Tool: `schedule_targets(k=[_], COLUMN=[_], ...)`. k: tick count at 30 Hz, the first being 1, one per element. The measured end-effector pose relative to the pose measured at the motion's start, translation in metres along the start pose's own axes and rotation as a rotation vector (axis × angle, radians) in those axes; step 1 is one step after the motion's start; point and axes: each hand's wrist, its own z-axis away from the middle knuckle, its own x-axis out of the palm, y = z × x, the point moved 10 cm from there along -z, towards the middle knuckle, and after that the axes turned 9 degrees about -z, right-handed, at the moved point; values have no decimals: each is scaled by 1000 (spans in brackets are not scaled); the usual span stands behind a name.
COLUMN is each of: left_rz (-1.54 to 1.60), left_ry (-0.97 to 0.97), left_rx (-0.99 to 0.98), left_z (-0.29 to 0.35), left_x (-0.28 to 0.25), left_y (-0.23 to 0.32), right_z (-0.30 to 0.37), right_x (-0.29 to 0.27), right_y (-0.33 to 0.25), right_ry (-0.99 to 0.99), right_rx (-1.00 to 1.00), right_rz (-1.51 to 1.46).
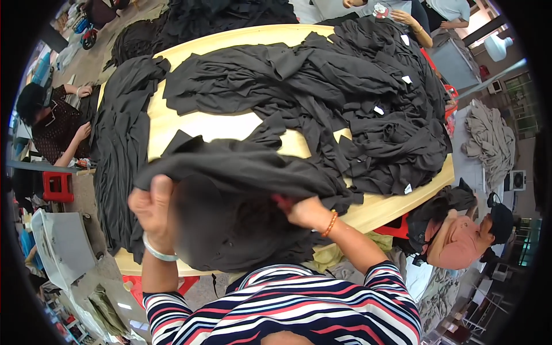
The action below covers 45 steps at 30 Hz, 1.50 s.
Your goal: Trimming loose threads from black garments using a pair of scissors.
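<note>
A black garment (241, 167) is lifted in front of me, smeared by motion, its lower part lying on the near edge of the table. My left hand (155, 210), with a pale bangle at the wrist, is closed on its left side. At the other side my right hand (310, 215), wearing an orange bead bracelet, is closed too. A small dark red thing (282, 202) pokes out of its fingers against the cloth, too blurred to name. Buttons show on the lower cloth.
Black garments with white tags pile up on the pale wooden table (397, 208), mainly right and far; more hang over its left edge (119, 155). Co-workers (52, 123) sit or stand left, right and at the far side. A red stool (57, 186) stands left.
</note>
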Motion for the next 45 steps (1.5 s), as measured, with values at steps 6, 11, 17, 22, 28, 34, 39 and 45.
schedule_targets(k=[6,11,17,22,28,34,39,45], left_rz=[-274,-819,359,622,760,755,843,1072], left_ry=[186,99,-368,-239,-126,23,90,56], left_rx=[271,657,-771,-1217,-991,-862,-684,-803], left_z=[-116,-213,-145,-56,-101,-114,-126,-117], left_x=[-19,26,68,99,134,142,152,169], left_y=[-16,-62,-309,-377,-385,-388,-381,-377], right_z=[-59,-127,-119,-176,-322,-459,-483,-450], right_x=[-103,-138,-89,-132,-166,-127,-58,41], right_y=[31,59,61,58,74,119,171,148], right_ry=[407,213,-98,81,264,331,278,-226], right_rx=[87,327,370,325,295,328,301,48], right_rz=[655,470,8,-157,58,65,299,-320])
